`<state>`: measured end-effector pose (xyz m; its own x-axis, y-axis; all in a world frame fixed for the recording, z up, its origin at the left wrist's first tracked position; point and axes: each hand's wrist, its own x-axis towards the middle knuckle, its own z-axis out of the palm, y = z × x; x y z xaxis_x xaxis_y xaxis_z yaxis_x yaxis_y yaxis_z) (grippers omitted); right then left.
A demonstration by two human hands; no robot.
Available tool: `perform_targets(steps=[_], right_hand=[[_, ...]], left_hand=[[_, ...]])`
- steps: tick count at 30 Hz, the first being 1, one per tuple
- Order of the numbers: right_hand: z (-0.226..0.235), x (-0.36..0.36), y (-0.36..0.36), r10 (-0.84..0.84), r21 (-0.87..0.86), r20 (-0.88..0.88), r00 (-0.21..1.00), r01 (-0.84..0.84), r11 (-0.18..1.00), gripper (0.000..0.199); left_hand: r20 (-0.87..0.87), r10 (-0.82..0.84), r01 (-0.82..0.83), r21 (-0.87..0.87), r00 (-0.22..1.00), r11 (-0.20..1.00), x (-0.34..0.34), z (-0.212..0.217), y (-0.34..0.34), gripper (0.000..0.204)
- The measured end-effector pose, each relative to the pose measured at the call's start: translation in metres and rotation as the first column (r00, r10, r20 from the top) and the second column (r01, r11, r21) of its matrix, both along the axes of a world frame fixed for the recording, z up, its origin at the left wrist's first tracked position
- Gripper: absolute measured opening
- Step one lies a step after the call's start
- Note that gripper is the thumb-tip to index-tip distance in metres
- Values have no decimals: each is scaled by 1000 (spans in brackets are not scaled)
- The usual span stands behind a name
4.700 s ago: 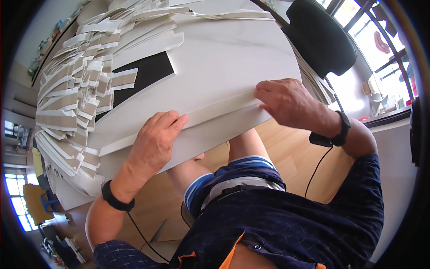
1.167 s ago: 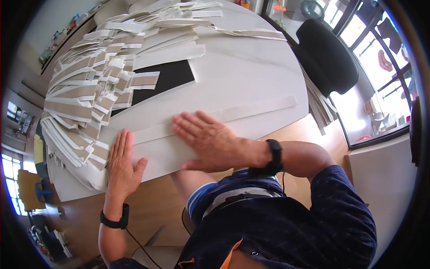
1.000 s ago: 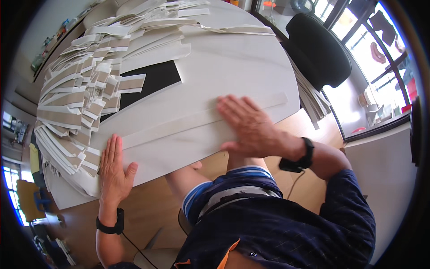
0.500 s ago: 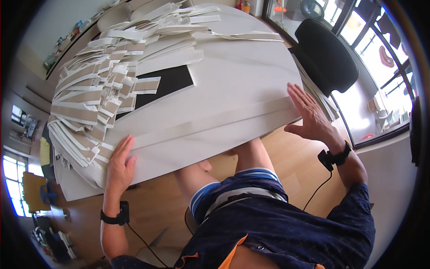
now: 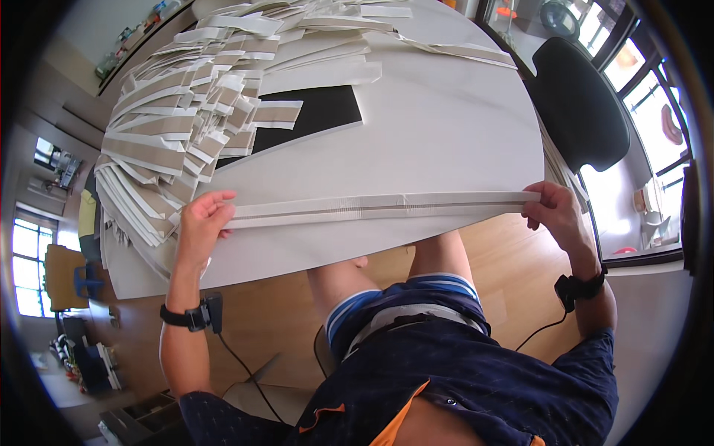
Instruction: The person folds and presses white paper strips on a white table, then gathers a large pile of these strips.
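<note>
In the head view, the only marks resembling print are fine dark ticks at two patches near the middle of the long, narrow white strip with a thin brown line along it [image 5: 297, 212]; they are too small for me to read. My left hand [image 5: 201, 225] has the strip's left end, thumb and fingers brought together on it. My right hand [image 5: 554, 211] pinches the right end between thumb and curled fingers. The strip stretches nearly straight between them, over the near side of the white tabletop [image 5: 454, 111]; I cannot tell whether its middle touches the surface. Just beyond my left hand lies a heaped pile of white-and-brown flat strips [image 5: 152, 149], some overlapping a flat black sheet [image 5: 327, 110]. A black wristband [image 5: 195, 317] circles my left wrist.
</note>
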<state>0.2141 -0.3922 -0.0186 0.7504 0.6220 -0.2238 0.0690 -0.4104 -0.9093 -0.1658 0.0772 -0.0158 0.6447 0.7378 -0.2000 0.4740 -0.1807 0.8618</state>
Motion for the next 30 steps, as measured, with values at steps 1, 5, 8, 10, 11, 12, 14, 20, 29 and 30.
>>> perform_targets(steps=[1, 5, 8, 10, 11, 12, 14, 20, 29, 30], right_hand=[[0, 1, 0, 31, 6, -18, 999, -31, 1000, 23], [-8, 1, -5, -5, 47, -35, 999, 7, 999, 24], [-12, 1, -12, -22, 48, -34, 999, 24, 999, 23], [-14, 1, -15, -22, 70, -64, 998, 26, 997, 22], [-16, 1, -16, -15, 75, -80, 997, 21, 997, 22], [-17, 1, -16, -9, 89, -98, 995, 18, 996, 23], [-22, 2, -17, -5, 104, -117, 993, 17, 994, 24], [-33, 2, -26, -22, 160, -80, 997, 35, 987, 24], [-65, 30, -75, -222, 582, -229, 948, 316, 749, 19], [-66, 36, -90, -250, 628, -254, 934, 356, 692, 19]], left_hand=[[-15, 9, -9, 3, 1000, 1000, 4, 0, 4, 30], [44, 58, -47, -216, 997, 975, 11, -4, 14, 36], [95, 12, 14, -265, 995, 964, 10, -7, 20, 42], [107, -16, 43, -255, 994, 966, 9, -9, 21, 46], [105, -17, 43, -255, 994, 966, 9, -9, 21, 46], [99, -13, 37, -245, 995, 969, 10, -9, 21, 46], [92, -11, 32, -235, 996, 971, 13, -8, 20, 46], [181, 16, 30, -249, 983, 968, 22, -8, 31, 45], [676, -215, 288, 5, 705, 958, 134, 105, 6, 74], [684, -237, 324, 1, 690, 946, 147, 117, -8, 74]])
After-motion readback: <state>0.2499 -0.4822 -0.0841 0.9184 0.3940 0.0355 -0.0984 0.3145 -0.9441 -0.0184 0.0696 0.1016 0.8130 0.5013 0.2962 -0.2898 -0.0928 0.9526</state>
